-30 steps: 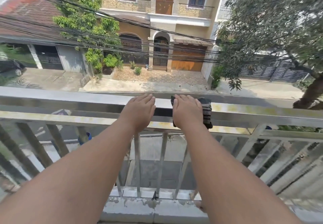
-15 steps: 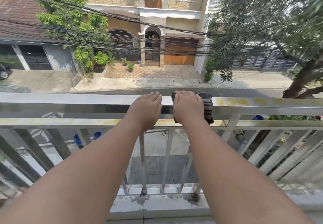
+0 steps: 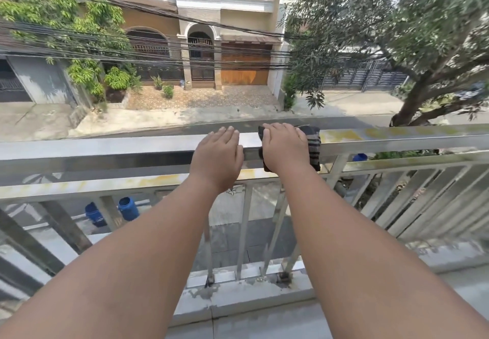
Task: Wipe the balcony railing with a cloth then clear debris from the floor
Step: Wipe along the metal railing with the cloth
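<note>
Here, right hand (image 3: 284,148) presses cloth (image 3: 313,145) on railing (image 3: 105,148); left hand (image 3: 218,153) flat

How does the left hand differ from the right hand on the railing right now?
The right hand presses a dark striped cloth onto the top rail; the left hand rests bare on the metal. The right hand sits beside yellowish stains; the rail left of the left hand looks cleaner. Both lie flat, palms down, close together but apart.

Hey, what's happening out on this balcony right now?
A person is wiping the top rail of the balcony railing. The right hand presses a dark striped cloth flat on the rail, while the left hand rests bare beside it. Yellowish stains show on the rail just right of the cloth.
</note>
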